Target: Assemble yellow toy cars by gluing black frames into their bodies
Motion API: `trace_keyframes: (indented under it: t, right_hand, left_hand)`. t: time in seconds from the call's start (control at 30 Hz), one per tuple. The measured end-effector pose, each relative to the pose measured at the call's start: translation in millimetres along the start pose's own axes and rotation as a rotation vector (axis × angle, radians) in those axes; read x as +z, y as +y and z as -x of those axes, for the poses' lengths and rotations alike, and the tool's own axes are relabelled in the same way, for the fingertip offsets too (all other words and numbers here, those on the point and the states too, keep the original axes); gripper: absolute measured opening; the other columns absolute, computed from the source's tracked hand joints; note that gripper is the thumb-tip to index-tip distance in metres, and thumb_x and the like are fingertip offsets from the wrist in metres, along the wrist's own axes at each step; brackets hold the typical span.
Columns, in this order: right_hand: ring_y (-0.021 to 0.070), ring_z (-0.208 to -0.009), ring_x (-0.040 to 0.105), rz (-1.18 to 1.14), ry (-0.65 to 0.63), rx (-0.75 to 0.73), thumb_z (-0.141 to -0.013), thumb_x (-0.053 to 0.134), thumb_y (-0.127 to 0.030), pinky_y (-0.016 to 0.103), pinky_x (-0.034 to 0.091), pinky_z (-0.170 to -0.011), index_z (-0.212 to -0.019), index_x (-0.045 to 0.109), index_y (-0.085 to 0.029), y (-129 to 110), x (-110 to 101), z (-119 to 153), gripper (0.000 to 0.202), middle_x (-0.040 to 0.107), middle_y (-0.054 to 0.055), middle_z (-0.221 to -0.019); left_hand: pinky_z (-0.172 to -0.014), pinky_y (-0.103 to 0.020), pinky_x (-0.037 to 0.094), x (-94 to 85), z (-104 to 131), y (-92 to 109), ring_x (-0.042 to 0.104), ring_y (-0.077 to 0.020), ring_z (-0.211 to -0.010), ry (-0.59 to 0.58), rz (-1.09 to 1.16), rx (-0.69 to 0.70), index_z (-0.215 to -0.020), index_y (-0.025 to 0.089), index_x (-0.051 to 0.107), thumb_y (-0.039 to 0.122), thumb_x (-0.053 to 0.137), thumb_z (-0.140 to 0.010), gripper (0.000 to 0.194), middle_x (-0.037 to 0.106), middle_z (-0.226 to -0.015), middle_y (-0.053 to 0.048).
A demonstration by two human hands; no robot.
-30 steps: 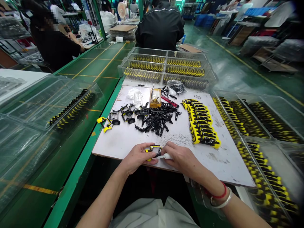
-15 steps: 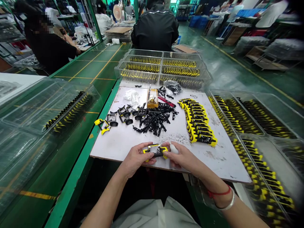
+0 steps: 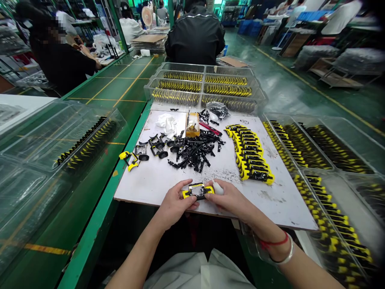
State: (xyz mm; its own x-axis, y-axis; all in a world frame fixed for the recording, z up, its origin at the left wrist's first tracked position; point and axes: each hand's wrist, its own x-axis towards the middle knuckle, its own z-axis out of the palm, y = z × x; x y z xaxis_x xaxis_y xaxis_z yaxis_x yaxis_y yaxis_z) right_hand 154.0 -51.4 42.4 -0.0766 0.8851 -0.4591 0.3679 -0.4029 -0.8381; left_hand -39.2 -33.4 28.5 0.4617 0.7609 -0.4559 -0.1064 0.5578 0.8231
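Note:
Between my two hands, just over the front of the white board (image 3: 144, 188), is a yellow-and-black plastic frame (image 3: 184, 194) with an open middle. My left hand (image 3: 174, 200) grips its left end, thumb along the lower edge. The fingers of my right hand (image 3: 231, 198) close on its right end. A small white rounded object (image 3: 218, 188), its kind unclear, is tucked in the right hand too. Ahead lies a heap of small black plastic parts (image 3: 197, 150). On the right stands a row of yellow-and-black frames (image 3: 251, 154). One loose yellow frame (image 3: 130, 160) and several black ones lie to the left.
Clear plastic trays with yellow-and-black parts stand at the back (image 3: 204, 86), the right (image 3: 327, 172) and the left (image 3: 60, 144). A small amber box (image 3: 192, 129), a red tool (image 3: 210, 129) and white tissue (image 3: 167, 123) sit behind the heap. A person in black (image 3: 195, 38) sits ahead.
The frame has been tilted in my hands, so its yellow side and opening face me more. My left thumb has shifted slightly along the lower edge.

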Motion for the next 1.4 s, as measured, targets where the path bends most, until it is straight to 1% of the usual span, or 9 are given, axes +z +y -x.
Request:
trace_keyframes:
  t: [0.2, 0.4, 0.67, 0.77, 0.9, 1.0, 1.1, 1.23, 1.4]
  right_hand:
    - [0.0084, -0.039, 0.045, 0.035, 0.017, -0.017, -0.075, 0.062, -0.033, 0.021, 0.035, -0.040, -0.084, 0.056, -0.020, -6.5, -2.2, 3.8, 0.017, 0.060, -0.005, -0.058]
    - [0.0075, -0.036, 0.042, 0.003, 0.009, -0.007, -0.075, 0.061, -0.035, 0.020, 0.029, -0.037, -0.081, 0.056, -0.019, -9.9, -2.9, 3.2, 0.019, 0.058, -0.005, -0.053]
    - [0.0083, -0.038, 0.041, -0.168, -0.068, -0.018, -0.080, 0.060, -0.041, 0.018, 0.030, -0.036, -0.094, 0.056, -0.017, -0.5, -1.5, 3.8, 0.028, 0.052, -0.006, -0.046]
    - [0.0089, -0.044, 0.046, -0.346, -0.095, -0.026, -0.082, 0.059, -0.042, 0.018, 0.034, -0.037, -0.113, 0.053, -0.017, 3.2, -0.8, 6.3, 0.040, 0.060, -0.002, -0.062]
    - [0.0063, -0.047, 0.047, -0.478, -0.091, -0.032, -0.081, 0.063, -0.039, 0.016, 0.034, -0.037, -0.118, 0.051, -0.016, 3.7, 1.2, 9.9, 0.045, 0.065, 0.004, -0.085]
    - [0.0052, -0.045, 0.044, -0.533, -0.069, -0.008, -0.081, 0.063, -0.038, 0.016, 0.031, -0.037, -0.119, 0.051, -0.015, 3.0, 4.2, 12.1, 0.046, 0.066, 0.006, -0.085]
    - [0.0053, -0.044, 0.043, -0.588, -0.046, 0.026, -0.080, 0.064, -0.039, 0.015, 0.029, -0.037, -0.116, 0.051, -0.016, 1.8, 7.9, 14.3, 0.045, 0.067, 0.007, -0.083]
    - [0.0059, -0.046, 0.044, -0.657, -0.053, 0.014, -0.080, 0.064, -0.040, 0.016, 0.029, -0.038, -0.108, 0.054, -0.018, -2.6, 10.9, 17.4, 0.037, 0.065, 0.005, -0.081]
    - [0.0053, -0.044, 0.041, -0.702, -0.035, -0.012, -0.077, 0.066, -0.042, 0.017, 0.029, -0.039, -0.091, 0.058, -0.018, -10.3, 12.3, 17.7, 0.029, 0.061, 0.001, -0.069]
  left_hand:
    - [-0.075, -0.033, 0.056, 2.0, 2.2, 2.6, 0.069, -0.0174, -0.069, 0.018, -0.011, 0.004, -0.136, 0.011, 0.038, 0.031, 0.072, -0.075, 0.072, 0.068, -0.078, -0.006]
    - [-0.079, -0.034, 0.056, -2.8, 1.8, 5.5, 0.069, -0.0150, -0.073, 0.015, 0.141, -0.034, -0.129, 0.016, 0.045, 0.036, 0.060, -0.085, 0.051, 0.062, -0.112, -0.012]
    - [-0.071, -0.028, 0.056, 1.8, 0.3, 8.9, 0.069, -0.0154, -0.065, 0.045, -0.048, 0.041, -0.133, 0.012, 0.037, 0.029, 0.070, -0.076, 0.068, 0.068, -0.071, -0.003]
    - [-0.070, -0.029, 0.055, 1.2, 0.5, 11.8, 0.068, -0.0152, -0.063, 0.074, -0.070, 0.054, -0.132, 0.010, 0.035, 0.029, 0.068, -0.078, 0.067, 0.066, -0.067, -0.002]
    - [-0.072, -0.033, 0.055, -3.1, 2.3, 10.7, 0.067, -0.0166, -0.066, 0.078, -0.203, 0.066, -0.133, 0.014, 0.033, 0.034, 0.060, -0.083, 0.061, 0.064, -0.074, -0.003]
    - [-0.074, -0.038, 0.053, -5.0, 5.1, 7.6, 0.064, -0.0193, -0.076, 0.234, -0.561, 0.238, -0.132, 0.018, 0.038, 0.036, 0.057, -0.085, 0.055, 0.059, -0.091, -0.006]
    - [-0.086, -0.042, 0.048, -1.5, 8.7, 5.2, 0.056, -0.0232, -0.098, 0.439, -0.929, 0.559, -0.128, 0.020, 0.046, 0.028, 0.057, -0.086, 0.045, 0.053, -0.106, -0.009]
    - [-0.086, -0.037, 0.048, 8.9, 12.2, 1.4, 0.054, -0.0201, -0.096, 0.337, -1.162, 0.899, -0.113, 0.020, 0.059, 0.013, 0.044, -0.091, 0.027, 0.060, -0.101, -0.007]
    - [-0.085, -0.037, 0.050, 16.4, 12.2, -1.8, 0.056, -0.0222, -0.097, 0.219, -1.295, 0.971, -0.116, 0.013, 0.056, 0.010, 0.045, -0.088, 0.030, 0.062, -0.103, -0.011]
